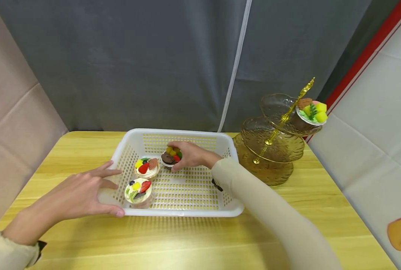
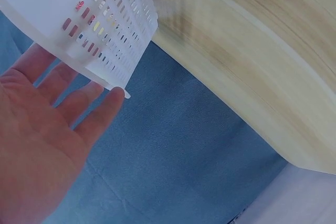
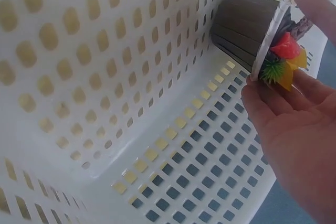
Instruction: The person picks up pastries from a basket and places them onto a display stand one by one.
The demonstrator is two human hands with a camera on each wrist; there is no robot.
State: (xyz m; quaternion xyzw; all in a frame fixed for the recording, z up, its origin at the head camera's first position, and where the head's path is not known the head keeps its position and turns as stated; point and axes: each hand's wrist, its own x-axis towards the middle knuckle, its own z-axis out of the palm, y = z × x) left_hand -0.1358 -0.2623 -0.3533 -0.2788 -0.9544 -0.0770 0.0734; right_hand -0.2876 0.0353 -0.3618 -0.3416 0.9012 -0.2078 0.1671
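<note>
Inside the white plastic basket (image 1: 178, 213), my right hand (image 1: 190, 154) holds a chocolate cupcake (image 1: 168, 158) by its rim, thumb on one side and fingers on the other. Its brown pleated cup (image 3: 244, 24) shows in the right wrist view; whether the base touches the basket floor I cannot tell. Two cream-topped fruit cupcakes are at the basket's left: one with a strawberry and a brown piece (image 1: 147, 167), and one in a clear cup (image 1: 138, 191) nearer the front. My left hand (image 1: 82, 191) rests its spread, fairly straight fingers on the basket's left rim, thumb at the front corner.
Right of the basket stands a three-tier amber stand (image 1: 271, 144) with a gold post. A brown cupcake with green cream and yellow fruit (image 1: 310, 112) sits on its top tier. Both stand on the wooden table (image 1: 173, 243), with a grey curtain (image 1: 136, 67) behind.
</note>
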